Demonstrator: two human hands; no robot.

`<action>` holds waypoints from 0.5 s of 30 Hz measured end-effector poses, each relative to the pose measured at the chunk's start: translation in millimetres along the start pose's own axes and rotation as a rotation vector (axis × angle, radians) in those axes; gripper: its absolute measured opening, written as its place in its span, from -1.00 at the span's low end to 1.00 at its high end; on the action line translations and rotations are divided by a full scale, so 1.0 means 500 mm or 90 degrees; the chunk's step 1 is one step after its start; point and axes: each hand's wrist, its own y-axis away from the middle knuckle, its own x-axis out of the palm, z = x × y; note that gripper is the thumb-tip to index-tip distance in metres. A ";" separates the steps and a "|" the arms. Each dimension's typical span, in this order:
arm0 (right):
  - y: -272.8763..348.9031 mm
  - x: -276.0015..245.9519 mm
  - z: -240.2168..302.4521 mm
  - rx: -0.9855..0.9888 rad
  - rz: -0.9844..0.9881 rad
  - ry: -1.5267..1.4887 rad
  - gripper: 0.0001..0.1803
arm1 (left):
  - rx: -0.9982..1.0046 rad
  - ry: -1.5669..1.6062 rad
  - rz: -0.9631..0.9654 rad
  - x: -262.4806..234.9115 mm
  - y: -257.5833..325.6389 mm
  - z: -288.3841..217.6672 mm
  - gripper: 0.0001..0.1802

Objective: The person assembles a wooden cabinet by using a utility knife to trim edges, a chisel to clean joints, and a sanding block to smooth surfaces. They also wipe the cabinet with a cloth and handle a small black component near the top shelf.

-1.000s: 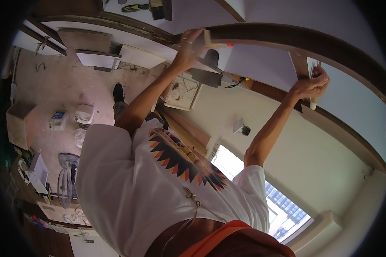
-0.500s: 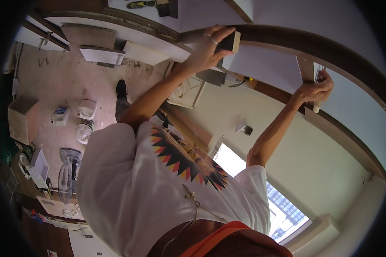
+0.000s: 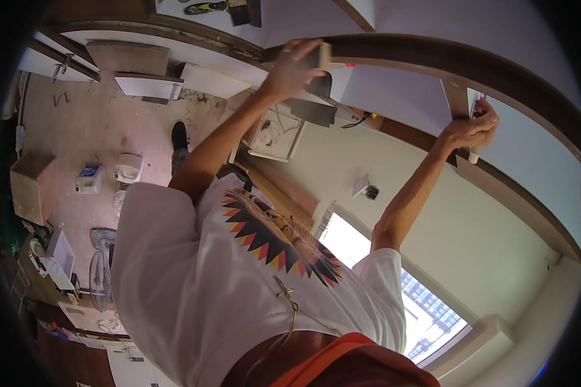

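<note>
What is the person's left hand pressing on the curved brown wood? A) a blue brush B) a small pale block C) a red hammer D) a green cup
B: the left hand holds a small pale block flat against the curved brown wooden strip, while the right hand grips a pale piece further along it.

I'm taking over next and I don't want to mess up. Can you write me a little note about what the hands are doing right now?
Left hand: raised, holding a small pale block against the dark wooden beam.
Right hand: raised, gripping a white stick beside a short wooden upright under the beam.
Done: cannot tell from this view.
Left: probably the stretch of beam between the hands, judging only by where they are.
A jug and a fan stand on the floor below.
</note>
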 end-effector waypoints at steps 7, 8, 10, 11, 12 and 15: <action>0.008 0.006 -0.012 0.034 0.004 -0.024 -0.39 | 0.001 0.000 0.050 -0.016 0.008 -0.009 -0.24; 0.004 0.001 -0.010 0.025 0.008 -0.022 -0.39 | 0.017 0.000 0.043 -0.015 0.017 0.001 -0.24; 0.003 0.006 0.005 0.031 -0.016 -0.024 -0.40 | 0.058 -0.003 0.032 -0.025 0.036 0.066 -0.23; 0.000 0.011 0.006 0.024 -0.016 -0.028 -0.40 | -0.006 -0.029 0.044 -0.031 0.061 0.111 -0.22; 0.000 0.008 0.006 0.021 -0.014 -0.030 -0.40 | -0.059 0.004 0.057 -0.039 0.082 0.149 -0.24; 0.004 0.005 -0.002 0.021 -0.002 -0.027 -0.40 | -0.080 -0.014 0.082 -0.048 0.086 0.144 -0.27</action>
